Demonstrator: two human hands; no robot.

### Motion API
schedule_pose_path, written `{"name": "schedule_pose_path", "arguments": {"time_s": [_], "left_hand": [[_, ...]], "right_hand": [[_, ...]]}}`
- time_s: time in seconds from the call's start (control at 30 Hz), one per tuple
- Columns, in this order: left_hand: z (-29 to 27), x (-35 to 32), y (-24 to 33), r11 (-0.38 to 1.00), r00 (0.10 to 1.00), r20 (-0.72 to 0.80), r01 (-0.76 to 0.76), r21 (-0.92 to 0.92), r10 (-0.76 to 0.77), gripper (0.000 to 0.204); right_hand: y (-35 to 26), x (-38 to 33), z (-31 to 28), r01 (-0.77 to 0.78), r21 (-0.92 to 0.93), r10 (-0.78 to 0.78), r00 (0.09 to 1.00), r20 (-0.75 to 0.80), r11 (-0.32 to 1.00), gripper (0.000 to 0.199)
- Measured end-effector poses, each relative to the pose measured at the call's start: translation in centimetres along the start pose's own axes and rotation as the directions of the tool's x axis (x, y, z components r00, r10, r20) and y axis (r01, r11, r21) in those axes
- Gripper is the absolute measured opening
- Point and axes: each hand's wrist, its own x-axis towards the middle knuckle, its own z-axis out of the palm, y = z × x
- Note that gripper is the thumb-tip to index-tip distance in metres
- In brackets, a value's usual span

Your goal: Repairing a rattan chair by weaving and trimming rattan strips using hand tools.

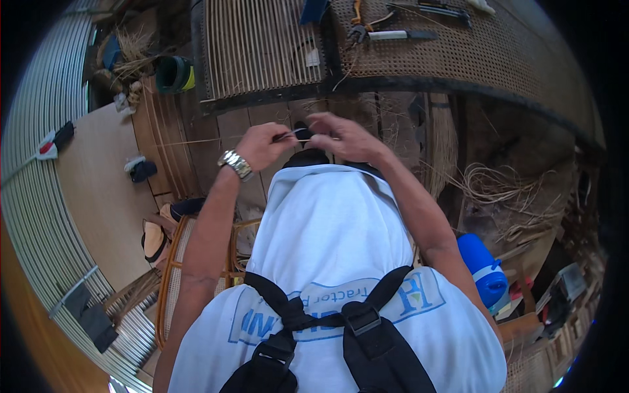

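Note:
My left hand (pixel 263 145), with a metal watch at its wrist, is closed in a pinch in front of my chest. From it a thin cane strip (pixel 190 142) trails out to the left. A small dark piece with a pale, shiny edge (pixel 285 136) pokes out between its fingers; its kind is too small to tell. My right hand (pixel 347 137) faces it close by, fingers curled and thumb pressed on the strip's short pale end between the hands. The hands do not touch each other.
Ahead stands a dark-framed bench with a slatted panel (pixel 262 49) and woven cane (pixel 452 56), carrying pliers (pixel 358 34) and a white-and-grey knife-like tool (pixel 400 35). Coiled cane (pixel 504 190) lies right, above a blue jug (pixel 483 272). A cane-seated chair (pixel 175 281) is left.

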Motion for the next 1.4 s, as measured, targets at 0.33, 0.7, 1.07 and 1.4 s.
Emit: {"name": "schedule_pose_path", "arguments": {"time_s": [0.33,0.7,1.07,1.4], "left_hand": [[-9.1,-6.4,-10.7,0.955,0.910,-0.297,0.293,-0.036,-0.290,0.032],[-5.4,-3.1,-3.0,0.985,0.982,-0.187,-0.010,-0.170,-0.022,0.023],[-8.8,-2.2,-6.8,0.980,0.834,-0.532,0.051,-0.193,-0.148,0.023],[0.0,-0.6,-1.1,0.516,0.934,-0.322,-0.200,-0.833,-0.158,0.016]], "right_hand": [[4.9,-7.3,-7.9,-0.320,0.124,0.322,0.947,0.005,0.939,0.027],[0.5,-4.0,-5.8,-0.360,0.176,0.284,0.894,0.346,0.916,0.053],[-3.2,-0.5,-0.7,-0.213,0.457,0.140,0.972,0.188,0.864,0.019],[-4.7,3.0,-0.1,-0.214,0.531,0.186,0.977,0.106,0.820,0.017]]}}
